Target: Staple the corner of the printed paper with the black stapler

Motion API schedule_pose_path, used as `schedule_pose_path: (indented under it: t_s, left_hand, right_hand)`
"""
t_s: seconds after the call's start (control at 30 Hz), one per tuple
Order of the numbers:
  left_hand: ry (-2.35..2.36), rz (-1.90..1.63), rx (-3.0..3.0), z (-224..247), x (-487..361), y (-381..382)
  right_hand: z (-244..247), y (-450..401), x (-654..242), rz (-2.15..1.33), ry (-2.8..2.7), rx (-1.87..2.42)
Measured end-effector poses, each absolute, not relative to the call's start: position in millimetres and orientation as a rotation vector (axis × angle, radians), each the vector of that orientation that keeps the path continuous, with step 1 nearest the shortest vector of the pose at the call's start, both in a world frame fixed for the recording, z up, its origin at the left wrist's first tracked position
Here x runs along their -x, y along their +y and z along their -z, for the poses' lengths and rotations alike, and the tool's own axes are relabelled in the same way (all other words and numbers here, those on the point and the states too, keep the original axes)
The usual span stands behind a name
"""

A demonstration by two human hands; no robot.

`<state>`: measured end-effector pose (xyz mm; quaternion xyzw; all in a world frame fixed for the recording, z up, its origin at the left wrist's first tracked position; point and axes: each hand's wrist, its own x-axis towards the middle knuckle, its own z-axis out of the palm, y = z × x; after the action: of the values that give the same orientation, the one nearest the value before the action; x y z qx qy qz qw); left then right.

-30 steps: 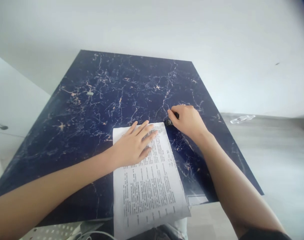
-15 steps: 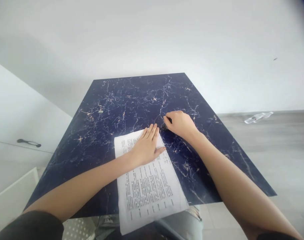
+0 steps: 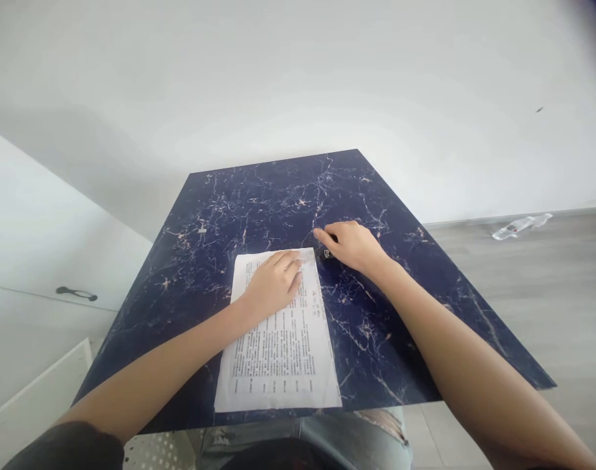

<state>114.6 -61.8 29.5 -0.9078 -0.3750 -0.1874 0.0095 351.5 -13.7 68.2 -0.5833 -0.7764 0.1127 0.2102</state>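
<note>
A printed paper with dense lines of text lies on the dark blue marble-patterned table, close to its front edge. I cannot tell whether it is one sheet or several. On its upper half rests my left hand, palm down, fingers stretched toward the top right corner and slightly bent. Just right of that corner, my right hand is closed around a small black object with a silvery detail. Most of this object is hidden under the hand, so its kind is unclear.
White wall rises behind the table. At left is a white cabinet with a dark handle. A clear plastic item lies on the grey floor at right. My legs in torn jeans are under the front edge.
The paper has turned and shifted up, so its lower end no longer hangs past the table edge. My left hand has slid left and down; my right thumb has lifted slightly outward.
</note>
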Motion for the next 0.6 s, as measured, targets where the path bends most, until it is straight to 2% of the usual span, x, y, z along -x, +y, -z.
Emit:
schedule_pose_path:
  t_s: [0.23, 0.6]
  left_hand:
    - [-1.230, 0.736, 2.853, -32, -51, -66]
    - [-1.269, 0.536, 3.005, -25, -39, -57]
  right_hand:
    - [-73, -10, -362, -0.253, -2.061, 1.780]
    - [-62, 0, -366, -0.351, -2.123, 1.887]
